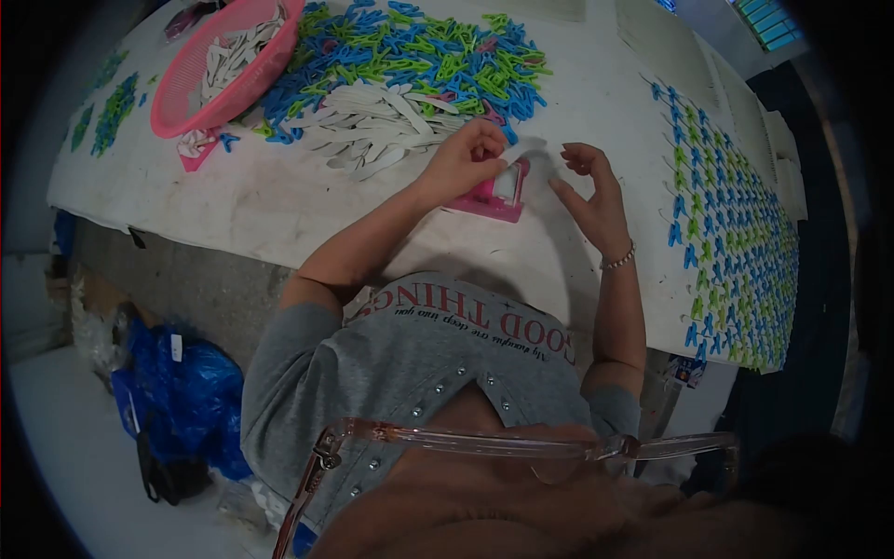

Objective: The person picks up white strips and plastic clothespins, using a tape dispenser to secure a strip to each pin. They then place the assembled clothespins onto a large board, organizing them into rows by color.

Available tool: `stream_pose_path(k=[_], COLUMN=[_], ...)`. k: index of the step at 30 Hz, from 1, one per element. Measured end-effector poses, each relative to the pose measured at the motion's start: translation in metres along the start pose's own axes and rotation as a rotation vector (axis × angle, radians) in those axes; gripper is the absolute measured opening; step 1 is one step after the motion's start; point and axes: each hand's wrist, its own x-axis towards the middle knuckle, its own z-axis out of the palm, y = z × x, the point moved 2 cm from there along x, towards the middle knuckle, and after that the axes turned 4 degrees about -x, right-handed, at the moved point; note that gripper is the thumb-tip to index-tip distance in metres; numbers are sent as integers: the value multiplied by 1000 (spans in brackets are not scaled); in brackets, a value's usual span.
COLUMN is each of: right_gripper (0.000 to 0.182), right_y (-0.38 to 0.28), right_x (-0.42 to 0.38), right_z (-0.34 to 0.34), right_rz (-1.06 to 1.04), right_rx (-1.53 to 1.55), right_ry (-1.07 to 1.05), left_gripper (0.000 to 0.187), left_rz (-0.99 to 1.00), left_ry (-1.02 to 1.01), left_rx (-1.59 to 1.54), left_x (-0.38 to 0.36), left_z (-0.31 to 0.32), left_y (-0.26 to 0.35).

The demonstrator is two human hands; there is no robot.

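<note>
My left hand (466,160) is closed, fingers curled and thumb pressed in. At its fingertips shows a small blue clothes peg (509,135), mostly hidden by the fingers. Just below that hand stands a pink tape-dispenser-like holder (494,207) with a whitish roll in it. To the right, my right hand (596,200) is raised with thumb and fingers apart, nothing visible between them. A pale, blurred patch lies between the hands; I cannot make out what it is. Beside my left hand is a pile of white flat, spoon-like strips (382,121).
A heap of blue and green clothes pegs (419,51) covers the back. At back left sits a pink basket (168,107) holding white strips, near a small pink holder (193,154). Rows of pegs (726,233) line the right side. Blue plastic bags (186,391) lie below left.
</note>
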Motion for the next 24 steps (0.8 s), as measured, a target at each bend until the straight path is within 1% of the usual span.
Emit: stream_pose_path(k=[1,2,3,4,5,6,7,8,9,11,14,16,18,19,20,21,22,23,24], right_gripper=[36,35,35,35,37,40,40,41,43,44,44,43,35,35,28,23,23,25,28], right_y=[12,33,50,60,69,70,69,70,69,85,99,101,102,87,71,54,43,31,20], right_x=[8,19,30,41,52,63,73,82,89,96,93,87,77,71,63,53,41,29,18], right_z=[6,18,30,42,53,60,66,72,77,90,97,90,80,73,64,56,51,46,42], right_rz=[-4,83,168,158,190,222,209,235,263,238,212,202,306,307,293,277,283,184,85], right_rx=[0,-11,-21,-17,-117,-217,-213,-339,-464,-477,-473,-452,-27,-30,147,324,321,385,447], right_ry=[2,-51,-104,-101,-110,-118,-116,-104,-90,-65,-13,14,88,88,113,140,144,157,170], left_gripper=[30,31,31,30,30,30,31,31,31,31,29,31,33,35,37,37,37,37,37], left_rz=[-29,-56,-49,-73,-94,-83,-96,-110,-103,-101,-148,-144,-139,-108,-80,-83,-65,-46,-51], left_ry=[34,67,68,50,31,35,-57,-151,-147,-219,-198,-215,-227,-164,-104,-108,-50,5,-1], left_rx=[-173,-344,-338,-523,-708,-700,-805,-910,-901,-1041,-1092,-1076,-1059,-925,-790,-793,-645,-497,-498], left_x=[-1,-2,-3,-6,-7,-9,-10,-12,-14,-14,-16,-15,-16,-17,-17,-17,-17,-18,-19], left_z=[-8,-16,-21,-26,-31,-36,-38,-40,-41,-41,-41,-40,-38,-37,-36,-33,-32,-31,-28], left_y=[1,1,3,3,4,6,9,11,13,15,12,14,17,18,19,18,17,17,19])
